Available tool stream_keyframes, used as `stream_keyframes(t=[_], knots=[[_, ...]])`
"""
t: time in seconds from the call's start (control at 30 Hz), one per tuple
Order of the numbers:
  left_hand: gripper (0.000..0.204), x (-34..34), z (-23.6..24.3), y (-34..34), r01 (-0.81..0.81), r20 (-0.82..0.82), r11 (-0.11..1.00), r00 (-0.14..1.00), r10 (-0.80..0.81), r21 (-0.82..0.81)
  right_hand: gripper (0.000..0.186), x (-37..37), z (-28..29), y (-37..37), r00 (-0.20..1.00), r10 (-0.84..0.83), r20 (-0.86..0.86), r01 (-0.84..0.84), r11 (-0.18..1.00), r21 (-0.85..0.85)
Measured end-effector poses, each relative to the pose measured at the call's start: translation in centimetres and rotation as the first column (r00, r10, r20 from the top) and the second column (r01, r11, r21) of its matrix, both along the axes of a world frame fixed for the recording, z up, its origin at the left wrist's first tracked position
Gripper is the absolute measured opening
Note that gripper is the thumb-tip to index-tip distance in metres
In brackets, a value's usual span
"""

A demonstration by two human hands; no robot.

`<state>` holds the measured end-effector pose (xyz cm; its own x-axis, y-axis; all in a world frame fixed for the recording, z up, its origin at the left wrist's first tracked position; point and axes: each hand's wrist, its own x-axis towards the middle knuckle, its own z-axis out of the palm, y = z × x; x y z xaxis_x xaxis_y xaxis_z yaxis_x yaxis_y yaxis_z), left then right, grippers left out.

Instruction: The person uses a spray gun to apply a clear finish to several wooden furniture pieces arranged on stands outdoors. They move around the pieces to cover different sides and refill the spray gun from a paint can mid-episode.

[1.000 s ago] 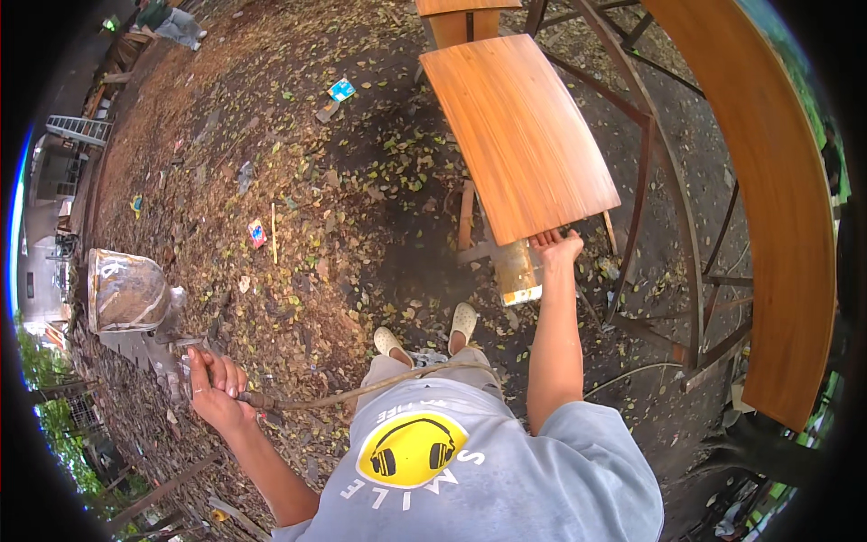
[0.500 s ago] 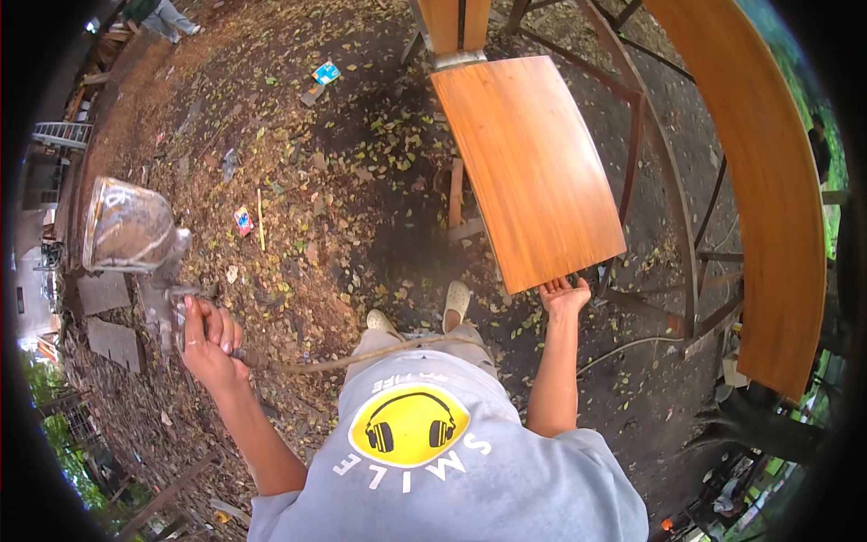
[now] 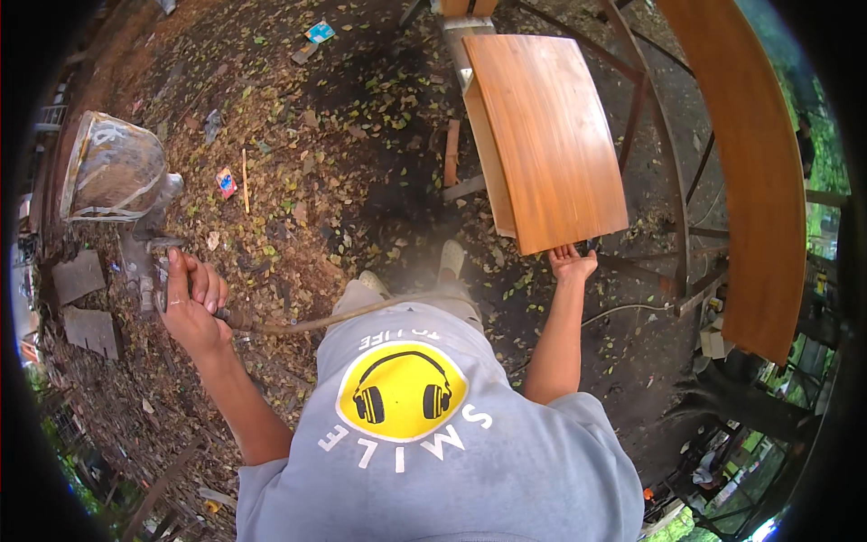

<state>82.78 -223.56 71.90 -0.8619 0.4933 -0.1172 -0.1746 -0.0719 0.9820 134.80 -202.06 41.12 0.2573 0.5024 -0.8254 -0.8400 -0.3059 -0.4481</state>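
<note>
My left hand [image 3: 196,303] is closed round a paint spray gun [image 3: 153,242] at the left. A large smeared cup [image 3: 113,170] sits on top of the gun, and a hose [image 3: 330,318] runs from it across the front of my shirt. At the right, my right hand [image 3: 573,265] is closed on the near end of a glossy orange-brown wooden panel [image 3: 551,135], with fingers partly hidden beneath it. The panel is tilted, and its paler left side shows. Its far end is by a support [image 3: 456,41].
A long curved wooden board [image 3: 754,181] lies along the right, beside a dark metal frame [image 3: 664,135]. Fallen leaves and litter cover the ground, with a blue packet [image 3: 320,32] and a thin stick [image 3: 245,181]. Flat slabs [image 3: 92,331] lie at the left.
The panel has tilted in my right hand, so more of its left side shows. The spray gun and my left hand sit higher and farther left in view, as the whole view has shifted.
</note>
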Motion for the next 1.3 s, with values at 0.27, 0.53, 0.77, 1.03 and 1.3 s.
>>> stream_keyframes(t=[0.27, 0.53, 0.77, 1.03, 1.3], knots=[[0.028, -4.4, -2.1, -2.4, -0.025, 0.083, 1.0, 0.996, 0.026, -0.016, 0.062, 2.0, -2.8, -2.8, 0.982, 0.021, 0.188, 0.004, 0.991, -0.134], [0.023, -3.0, -7.3, 2.6, 0.533, -0.204, 0.845, 0.833, -0.513, 0.05, 0.025, -26.3, 10.5, -9.9, 0.524, 0.738, 0.425, -0.827, 0.561, 0.044], [0.064, -2.4, -8.0, 10.6, 0.843, -0.416, 0.538, 0.485, -0.769, -0.01, 0.084, -41.2, 24.6, -5.3, 0.24, 0.271, 0.932, -0.944, -0.159, 0.289], [0.065, -7.2, -6.8, 23.4, 0.946, -0.375, 0.313, 0.259, -0.89, -0.089, 0.055, -46.7, 22.7, 5.9, 0.472, 0.3, 0.829, -0.872, 0.021, 0.489], [0.056, -13.7, -7.5, 35.4, 0.715, -0.544, 0.375, -0.008, -0.839, -0.59, 0.045, -50.4, 19.1, 19.3, 0.564, 0.309, 0.766, -0.825, 0.236, 0.513]])
